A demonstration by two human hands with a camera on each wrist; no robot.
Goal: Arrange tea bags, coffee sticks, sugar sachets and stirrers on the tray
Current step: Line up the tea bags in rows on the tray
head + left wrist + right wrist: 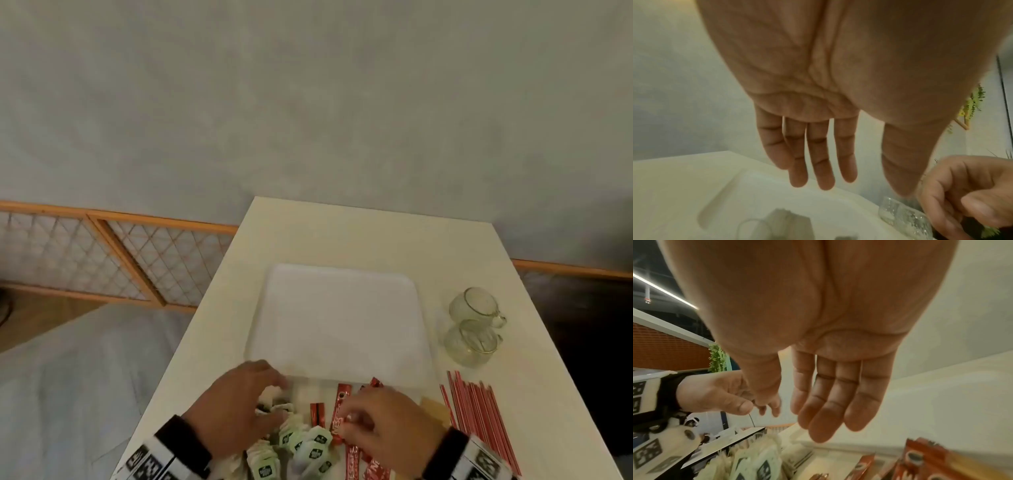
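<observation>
An empty white tray (339,318) lies in the middle of the white table (359,233). In front of it are a heap of green-labelled tea bags (308,445), red coffee sticks (339,414), yellowish sugar sachets (435,409) and red stirrers (479,418). My left hand (270,394) hovers over the far end of the tea bags; in the left wrist view its fingers (822,162) are straight and hold nothing. My right hand (352,421) is over the coffee sticks (920,464), its fingers (828,410) extended and empty, with tea bags (756,464) below.
Two glass cups (476,308) (469,346) stand to the right of the tray, behind the stirrers. The table's left edge drops to a grey floor, and a wooden lattice fence (102,260) runs behind at the left.
</observation>
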